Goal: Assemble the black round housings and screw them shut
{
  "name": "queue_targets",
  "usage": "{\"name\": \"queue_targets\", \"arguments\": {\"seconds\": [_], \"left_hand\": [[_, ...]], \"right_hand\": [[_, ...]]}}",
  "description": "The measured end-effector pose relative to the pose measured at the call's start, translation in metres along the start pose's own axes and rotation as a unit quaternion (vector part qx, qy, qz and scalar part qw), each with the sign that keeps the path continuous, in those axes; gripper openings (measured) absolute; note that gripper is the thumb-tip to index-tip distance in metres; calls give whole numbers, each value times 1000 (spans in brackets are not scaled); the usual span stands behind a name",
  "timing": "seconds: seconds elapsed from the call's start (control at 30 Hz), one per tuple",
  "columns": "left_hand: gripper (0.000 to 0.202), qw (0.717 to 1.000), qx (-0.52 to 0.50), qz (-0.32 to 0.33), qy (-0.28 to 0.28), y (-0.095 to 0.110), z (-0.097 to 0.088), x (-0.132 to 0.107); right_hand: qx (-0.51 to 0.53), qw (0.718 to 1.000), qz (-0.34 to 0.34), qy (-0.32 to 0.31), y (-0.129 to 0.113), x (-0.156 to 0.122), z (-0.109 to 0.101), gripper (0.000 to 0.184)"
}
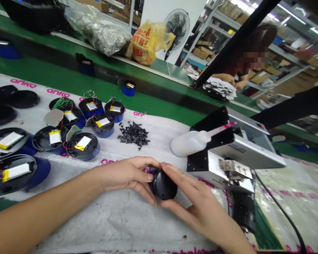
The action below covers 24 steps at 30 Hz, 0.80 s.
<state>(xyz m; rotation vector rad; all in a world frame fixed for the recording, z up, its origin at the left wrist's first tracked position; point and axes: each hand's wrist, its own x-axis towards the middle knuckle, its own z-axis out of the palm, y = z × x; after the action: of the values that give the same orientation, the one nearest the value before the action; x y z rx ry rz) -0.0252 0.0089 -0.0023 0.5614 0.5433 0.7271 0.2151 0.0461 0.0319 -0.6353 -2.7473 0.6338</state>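
Housing [165,186] btwn hands [131,174] [201,199], blk end tipped R twd cam.

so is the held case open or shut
Shut where visible: the case shows a black face, nothing inside exposed. Far side hidden, can't tell.

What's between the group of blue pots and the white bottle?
In the head view, a heap of black bits, then bare white sheet.
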Motion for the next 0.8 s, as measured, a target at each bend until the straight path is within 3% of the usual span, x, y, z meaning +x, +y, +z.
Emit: {"name": "queue_targets", "arguments": {"seconds": [0.17,0.37,0.57,0.63,0.7,0.8], "left_hand": [[37,999,-23,7,-25,-3,-3,1],[24,999,-24,4,-26,-4,-3,2],[58,1000,15,6,-6,-5,-1,-2],[62,998,55,2,2,-5,4,-2],[55,993,109,9,36,-6,13,-1],[31,973,180,35,138,-12,27,5]], "right_hand": [[6,1000,-20,-12,2,1,-2,59],[2,1000,13,-14,-7,4,-5,55],[0,1000,22,-14,-4,6,-7,51],[-6,1000,21,-5,-2,6,-6,50],[-8,1000,19,13,-2,5,-1,50],[-18,998,42,41,-9,2,9,50]]}}
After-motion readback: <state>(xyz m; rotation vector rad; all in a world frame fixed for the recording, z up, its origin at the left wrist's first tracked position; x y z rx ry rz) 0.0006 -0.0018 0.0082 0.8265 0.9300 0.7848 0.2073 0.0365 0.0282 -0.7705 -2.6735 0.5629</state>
